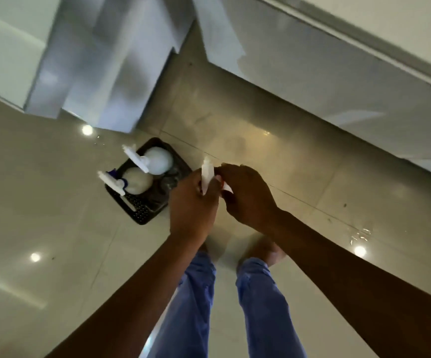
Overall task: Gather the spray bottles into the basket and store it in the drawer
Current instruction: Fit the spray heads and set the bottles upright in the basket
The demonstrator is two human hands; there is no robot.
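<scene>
The arms reach down from the camera over blue trouser legs [258, 301] and bare feet on the glossy tiled floor [54, 228]. The left hand [192, 205] is curled around the white spray head of a bottle [207, 174], whose nozzle sticks up past the fingers; the body of this bottle is hidden under the hand. The right hand [248, 195] is closed in beside it, touching the same bottle, with a bit of red and white showing between the two hands. Whether the right hand truly grips or only steadies it cannot be told through the blur.

Just to the left of the hands, on the floor, stands the dark perforated basket [142, 210]. Two spray bottles are upright in it: one with a pale bluish body [158, 160] at the far end, one with a whitish body and a blue collar [136, 180] nearer. Space remains at the basket's near end and right side.

By this showing the gathering is well along: two bottles are in, a third is in hand close to the basket and not yet inside. Storing is wholly undone. White cabinet fronts [312, 81] run along the floor beyond, but no open drawer can be made out.
</scene>
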